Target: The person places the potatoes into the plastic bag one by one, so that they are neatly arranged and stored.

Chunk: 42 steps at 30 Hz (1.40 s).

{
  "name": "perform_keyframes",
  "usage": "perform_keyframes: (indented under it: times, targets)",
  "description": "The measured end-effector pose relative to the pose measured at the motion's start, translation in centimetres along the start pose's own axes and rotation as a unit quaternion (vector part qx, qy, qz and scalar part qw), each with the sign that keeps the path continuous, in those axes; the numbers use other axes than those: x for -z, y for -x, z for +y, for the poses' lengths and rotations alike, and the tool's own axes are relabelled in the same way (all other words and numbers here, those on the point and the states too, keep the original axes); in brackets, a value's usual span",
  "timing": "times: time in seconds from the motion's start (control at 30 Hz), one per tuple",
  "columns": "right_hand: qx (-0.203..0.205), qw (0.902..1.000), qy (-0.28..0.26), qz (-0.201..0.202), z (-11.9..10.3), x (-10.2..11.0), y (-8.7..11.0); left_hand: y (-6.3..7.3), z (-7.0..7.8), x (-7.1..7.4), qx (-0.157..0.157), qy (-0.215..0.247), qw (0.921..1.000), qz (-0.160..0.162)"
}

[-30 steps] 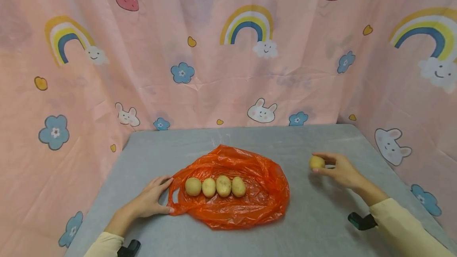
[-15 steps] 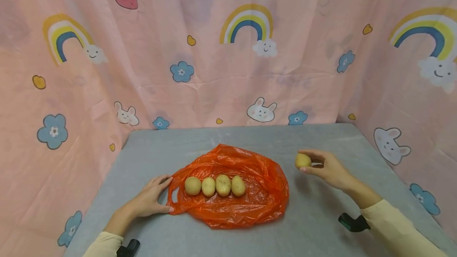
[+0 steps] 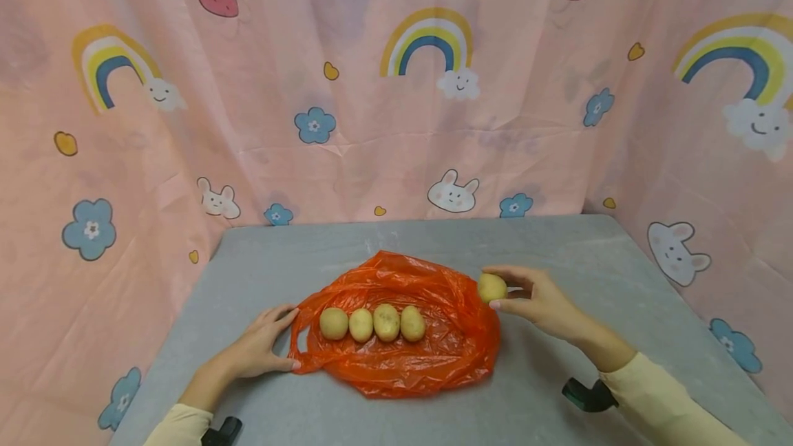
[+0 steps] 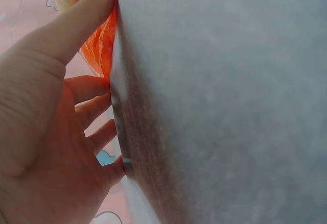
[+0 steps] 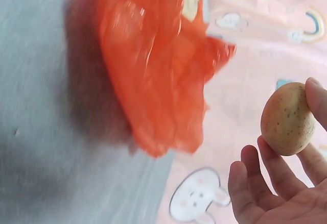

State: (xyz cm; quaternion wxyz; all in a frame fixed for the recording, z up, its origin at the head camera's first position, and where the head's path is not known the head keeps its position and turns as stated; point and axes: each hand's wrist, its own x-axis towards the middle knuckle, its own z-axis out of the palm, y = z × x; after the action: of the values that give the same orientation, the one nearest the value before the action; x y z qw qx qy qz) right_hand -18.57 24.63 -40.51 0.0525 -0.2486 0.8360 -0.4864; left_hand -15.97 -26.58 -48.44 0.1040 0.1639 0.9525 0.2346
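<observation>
An orange plastic bag (image 3: 427, 372) lies spread on the grey table, with a row of several potatoes (image 3: 387, 323) on it. My left hand (image 3: 257, 348) rests at the bag's left end, thumb and fingers spread wide and fingertips on the edge by the handle hole. In the left wrist view the thumb presses the orange film (image 4: 99, 45). Another potato (image 3: 491, 288) is pinched between the thumb and fingers of my right hand (image 3: 537, 300), over the bag's right rim. The right wrist view shows this speckled potato (image 5: 286, 119) raised beside the bag.
The grey tabletop (image 3: 297, 253) extends around the bag. A pink curtain (image 3: 372, 157) printed with rainbows, rabbits and flowers hangs behind the table and along both sides. Each wrist carries a dark device (image 3: 588, 395).
My right hand has carried its potato leftward from the table's right side to the bag's right rim. The left hand, the bag and the row of potatoes have stayed put.
</observation>
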Motion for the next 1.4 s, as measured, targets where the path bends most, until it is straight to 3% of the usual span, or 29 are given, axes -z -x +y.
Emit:
perform_keyframes:
  times: [0.3, 0.47, 0.83, 1.2, 1.4]
  targets:
    - [0.032, 0.9980, -0.042, -0.035, -0.8, -2.6, -1.1, 0.0, 0.3, 0.1, -0.004, 0.005, 1.0000, 0.004]
    - [0.026, 0.9957, -0.062, -0.063, -1.1, -3.9, -1.5, 0.1, 0.2, 0.1, -0.003, 0.001, 1.0000, 0.005]
    - [0.011, 0.9939, -0.035, -0.105, -0.8, -5.0, -2.2, 0.1, 0.3, 0.2, -0.015, -0.006, 0.9999, 0.007]
    - [-0.003, 0.9884, -0.015, -0.151, 0.5, -5.5, -3.1, 0.1, 0.1, 0.2, -0.004, -0.005, 1.0000, 0.003]
    - [-0.009, 0.9879, -0.003, -0.155, 0.6, -5.9, -3.4, 0.1, 0.2, 0.1, -0.007, -0.009, 0.9999, 0.006]
